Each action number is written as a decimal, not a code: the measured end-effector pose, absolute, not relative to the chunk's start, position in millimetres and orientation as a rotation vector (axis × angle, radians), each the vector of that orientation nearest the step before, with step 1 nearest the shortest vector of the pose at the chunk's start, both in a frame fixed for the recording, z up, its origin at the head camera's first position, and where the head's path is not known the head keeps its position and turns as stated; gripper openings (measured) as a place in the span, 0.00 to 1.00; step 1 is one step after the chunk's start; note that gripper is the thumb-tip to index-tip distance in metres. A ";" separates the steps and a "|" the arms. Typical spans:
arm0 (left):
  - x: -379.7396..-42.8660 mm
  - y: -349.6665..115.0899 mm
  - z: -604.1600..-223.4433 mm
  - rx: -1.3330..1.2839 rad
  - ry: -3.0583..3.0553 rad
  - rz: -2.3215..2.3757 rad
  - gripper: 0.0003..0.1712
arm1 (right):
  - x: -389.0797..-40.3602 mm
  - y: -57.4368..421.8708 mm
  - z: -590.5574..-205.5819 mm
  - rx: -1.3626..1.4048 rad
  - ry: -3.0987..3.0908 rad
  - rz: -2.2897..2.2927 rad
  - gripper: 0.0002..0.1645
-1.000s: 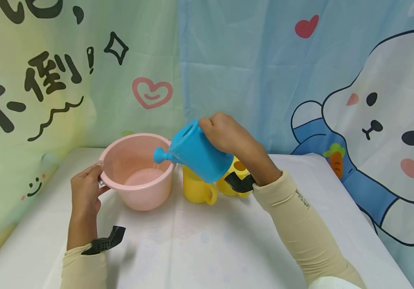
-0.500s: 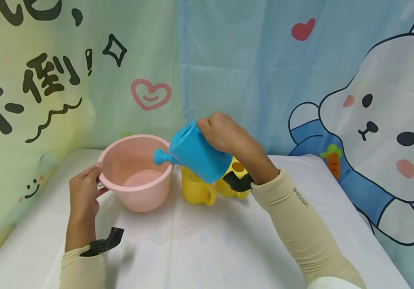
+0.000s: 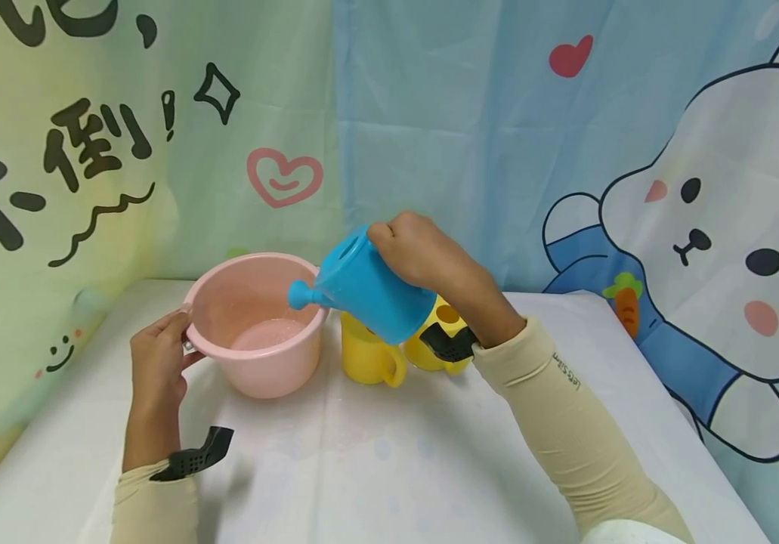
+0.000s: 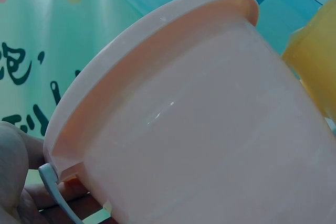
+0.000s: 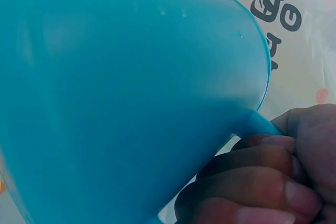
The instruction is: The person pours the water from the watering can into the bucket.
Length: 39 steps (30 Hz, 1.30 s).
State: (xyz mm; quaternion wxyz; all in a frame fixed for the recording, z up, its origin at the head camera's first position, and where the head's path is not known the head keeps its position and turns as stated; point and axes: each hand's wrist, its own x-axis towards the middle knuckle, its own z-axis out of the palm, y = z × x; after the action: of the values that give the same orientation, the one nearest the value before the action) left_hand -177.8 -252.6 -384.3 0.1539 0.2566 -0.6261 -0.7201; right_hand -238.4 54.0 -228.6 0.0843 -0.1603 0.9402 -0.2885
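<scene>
In the head view a pink bucket [image 3: 270, 370] stands on the white table, its opening turned toward the camera and shallow water at the bottom. My left hand [image 3: 160, 366] grips its rim at the left side, by the grey handle [image 4: 52, 184] seen in the left wrist view. A blue watering can [image 3: 378, 291] is tilted in the air, its round spout head over the bucket's right rim. My right hand [image 3: 423, 253] holds it, fingers curled round the can's handle in the right wrist view. Droplets cling to the can's side.
Two yellow cups, a nearer cup [image 3: 369, 359] and a farther cup [image 3: 433, 347], stand right of the bucket, partly beneath the can. A printed cloth backdrop [image 3: 423, 113] hangs directly behind the white table [image 3: 375, 468].
The whole head view has shifted slightly. Both hands, the bucket and the tilted watering can keep practically the same positions.
</scene>
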 end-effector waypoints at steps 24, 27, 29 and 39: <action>-178.2 -253.6 -386.7 0.715 -1.803 -2.050 0.27 | -242.4 45.2 -223.3 -0.561 2.815 -0.800 0.25; -178.7 -253.6 -387.1 0.710 -1.796 -2.050 0.26 | -242.1 44.1 -222.0 -0.569 2.817 -0.794 0.25; -178.8 -253.6 -387.4 0.708 -1.796 -2.049 0.26 | -241.9 43.9 -221.6 -0.566 2.818 -0.790 0.25; -178.4 -253.5 -387.6 0.695 -1.797 -2.042 0.25 | -240.7 42.9 -221.4 -0.571 2.822 -0.778 0.24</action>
State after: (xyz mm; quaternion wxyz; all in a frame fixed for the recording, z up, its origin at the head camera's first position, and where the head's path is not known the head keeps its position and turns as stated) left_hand -178.4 -253.5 -387.6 0.1661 0.2441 -0.6313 -0.7171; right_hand -240.7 42.9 -221.4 0.0792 -0.1909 0.9432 -0.2601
